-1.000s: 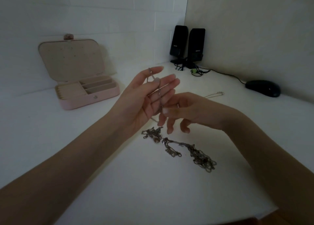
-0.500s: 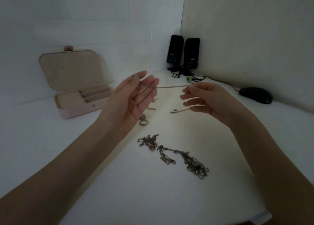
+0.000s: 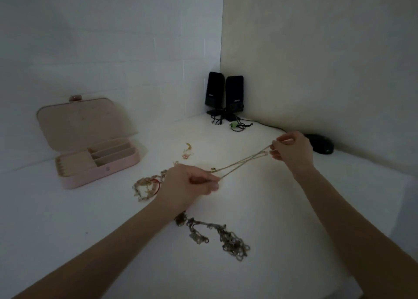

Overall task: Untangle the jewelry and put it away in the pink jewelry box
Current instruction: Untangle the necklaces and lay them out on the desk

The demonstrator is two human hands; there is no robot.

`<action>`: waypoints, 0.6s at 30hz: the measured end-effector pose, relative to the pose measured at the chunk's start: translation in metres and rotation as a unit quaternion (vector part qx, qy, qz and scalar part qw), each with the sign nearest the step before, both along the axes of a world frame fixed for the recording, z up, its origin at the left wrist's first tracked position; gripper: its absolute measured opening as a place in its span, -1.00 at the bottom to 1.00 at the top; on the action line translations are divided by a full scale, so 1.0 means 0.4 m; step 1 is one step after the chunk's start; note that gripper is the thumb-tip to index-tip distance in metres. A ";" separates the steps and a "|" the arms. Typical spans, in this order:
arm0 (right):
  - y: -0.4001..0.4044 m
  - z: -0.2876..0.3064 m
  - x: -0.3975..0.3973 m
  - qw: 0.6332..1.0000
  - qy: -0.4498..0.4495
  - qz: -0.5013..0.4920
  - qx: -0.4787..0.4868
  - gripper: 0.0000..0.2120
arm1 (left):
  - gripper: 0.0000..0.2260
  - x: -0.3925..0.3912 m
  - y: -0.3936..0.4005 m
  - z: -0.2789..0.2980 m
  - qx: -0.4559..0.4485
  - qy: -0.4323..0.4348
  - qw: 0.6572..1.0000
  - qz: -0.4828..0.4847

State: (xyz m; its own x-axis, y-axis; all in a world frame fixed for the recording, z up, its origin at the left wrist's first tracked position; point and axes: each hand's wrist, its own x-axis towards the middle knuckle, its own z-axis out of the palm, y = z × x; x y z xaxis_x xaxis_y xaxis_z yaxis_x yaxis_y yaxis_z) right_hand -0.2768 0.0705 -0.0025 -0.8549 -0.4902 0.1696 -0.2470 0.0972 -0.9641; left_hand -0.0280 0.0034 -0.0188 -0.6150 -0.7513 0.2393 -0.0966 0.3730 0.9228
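A thin gold chain (image 3: pixel 243 163) is stretched doubled between my hands above the white table. My left hand (image 3: pixel 188 185) pinches its near end low over the table. My right hand (image 3: pixel 291 150) pinches the far loop higher up, to the right. The pink jewelry box (image 3: pixel 101 160) stands open at the left with its lid up and several bare compartments. A tangled dark chain heap (image 3: pixel 214 236) lies near me below my left forearm. A pale beaded bracelet with a red loop (image 3: pixel 147 186) lies left of my left hand. Small gold pieces (image 3: pixel 187 150) lie further back.
Two black speakers (image 3: pixel 224 95) with cables stand in the back corner. A black mouse (image 3: pixel 321 143) lies at the right wall behind my right hand. The table's front edge (image 3: pixel 339 296) runs at the lower right.
My hands have moved apart and pulled the chain taut. The left hand has dropped and turned palm down. The right hand has moved right toward the mouse.
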 end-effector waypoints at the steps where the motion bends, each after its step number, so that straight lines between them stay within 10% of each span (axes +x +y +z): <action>1: 0.003 -0.012 -0.019 0.998 0.054 -0.008 0.037 -0.88 | -0.90 -0.016 0.001 -0.004 -0.064 -0.035 0.997 0.004; 4: 0.005 -0.062 -0.059 0.982 0.155 -0.017 0.110 -0.93 | -0.89 -0.052 -0.001 -0.016 -0.305 -0.115 0.945 -0.010; 9: -0.010 -0.094 -0.090 0.969 0.192 -0.039 0.150 -0.88 | -0.83 -0.061 -0.040 -0.047 -0.460 -0.160 0.872 -0.059; 18: -0.010 -0.097 -0.088 0.941 0.254 -0.028 0.223 -0.66 | -0.60 -0.044 -0.057 -0.043 -0.386 -0.203 0.896 -0.087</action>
State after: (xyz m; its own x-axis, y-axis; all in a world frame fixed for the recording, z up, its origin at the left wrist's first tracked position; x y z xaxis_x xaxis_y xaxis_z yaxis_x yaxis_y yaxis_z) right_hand -0.3121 0.0667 -0.0411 -0.7456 -0.5661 0.3515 -0.6473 0.4901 -0.5838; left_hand -0.0456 -0.0195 -0.0358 -0.8609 -0.3421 0.3765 -0.2432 0.9268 0.2860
